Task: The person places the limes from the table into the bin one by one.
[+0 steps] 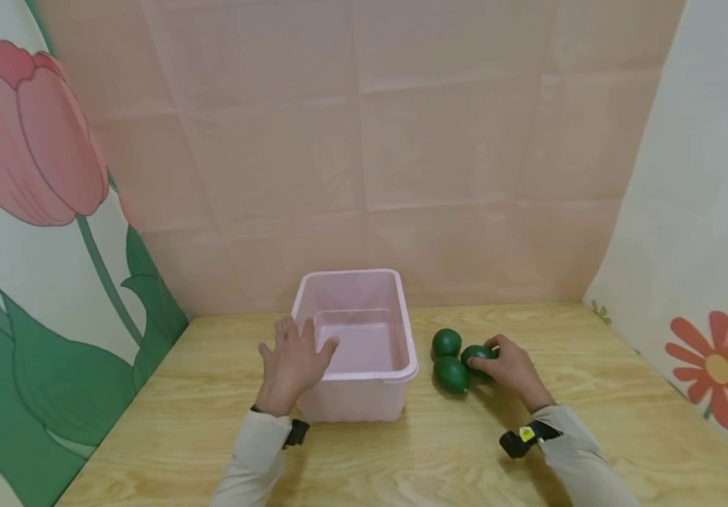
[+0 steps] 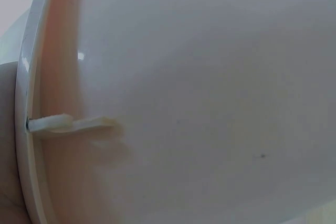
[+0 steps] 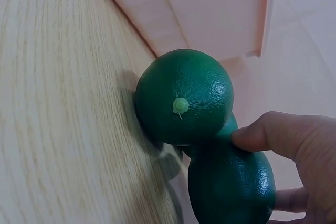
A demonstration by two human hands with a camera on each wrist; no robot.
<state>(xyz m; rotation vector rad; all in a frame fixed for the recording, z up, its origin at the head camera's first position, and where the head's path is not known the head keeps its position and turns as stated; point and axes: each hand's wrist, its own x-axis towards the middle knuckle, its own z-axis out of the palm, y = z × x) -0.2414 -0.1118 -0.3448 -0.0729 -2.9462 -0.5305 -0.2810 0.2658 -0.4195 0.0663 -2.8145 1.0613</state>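
Observation:
Three glossy dark green oval fruits sit together right of the pink plastic bin (image 1: 354,400). My right hand (image 1: 511,367) pinches the rightmost green fruit (image 1: 477,355) between thumb and fingers. In the right wrist view the thumb presses the top of this held fruit (image 3: 231,187). Beside it are the front fruit (image 1: 451,374), which shows a pale stem nub in the right wrist view, and the rear fruit (image 1: 446,343). My left hand (image 1: 294,367), fingers spread, lies over the bin's near left rim; the left wrist view shows the bin's wall (image 2: 199,87) close up.
The bin stands upright with bare floor inside, on a light wood-grain table (image 1: 212,408). A pinkish cloth backdrop (image 1: 364,155) hangs behind the table. Flower-printed panels flank it, with a tulip (image 1: 34,141) on the left and a red flower (image 1: 719,370) on the right.

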